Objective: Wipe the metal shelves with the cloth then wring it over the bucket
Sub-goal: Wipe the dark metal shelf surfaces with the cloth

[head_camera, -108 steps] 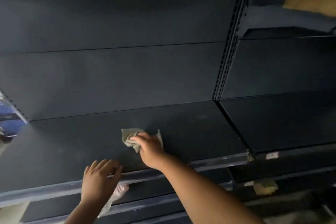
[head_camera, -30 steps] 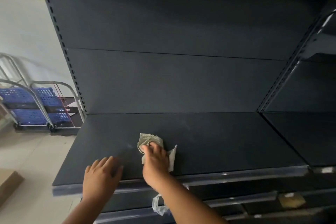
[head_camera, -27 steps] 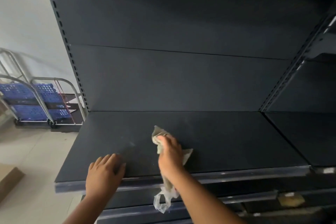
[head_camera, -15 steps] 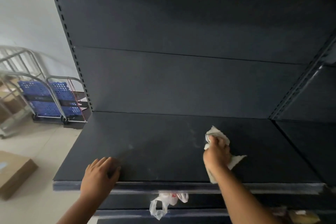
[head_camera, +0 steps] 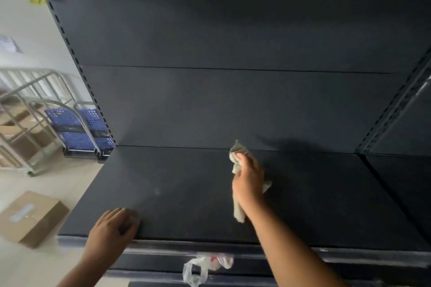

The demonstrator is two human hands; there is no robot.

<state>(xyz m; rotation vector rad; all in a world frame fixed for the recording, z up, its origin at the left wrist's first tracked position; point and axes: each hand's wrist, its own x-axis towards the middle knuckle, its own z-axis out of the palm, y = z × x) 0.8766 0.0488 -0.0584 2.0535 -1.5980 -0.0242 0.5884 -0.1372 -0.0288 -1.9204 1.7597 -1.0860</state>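
Note:
A dark metal shelf (head_camera: 186, 196) fills the middle of the view, with a dark back panel above it. My right hand (head_camera: 248, 180) presses a pale grey cloth (head_camera: 238, 150) flat on the shelf near its back edge, right of centre; a tail of the cloth hangs under my wrist. My left hand (head_camera: 114, 228) rests palm down on the shelf's front left edge, fingers spread, holding nothing. No bucket is in view.
A clear plastic bag (head_camera: 205, 265) hangs from the lower shelf's front rail. On the floor to the left lie a cardboard box (head_camera: 32, 216) and a metal trolley (head_camera: 37, 109) beside blue crates (head_camera: 79, 128). Another shelf bay adjoins on the right.
My right hand has slid the cloth from the shelf's left-centre to the right and then back toward the rear panel. My left hand has stayed on the front edge.

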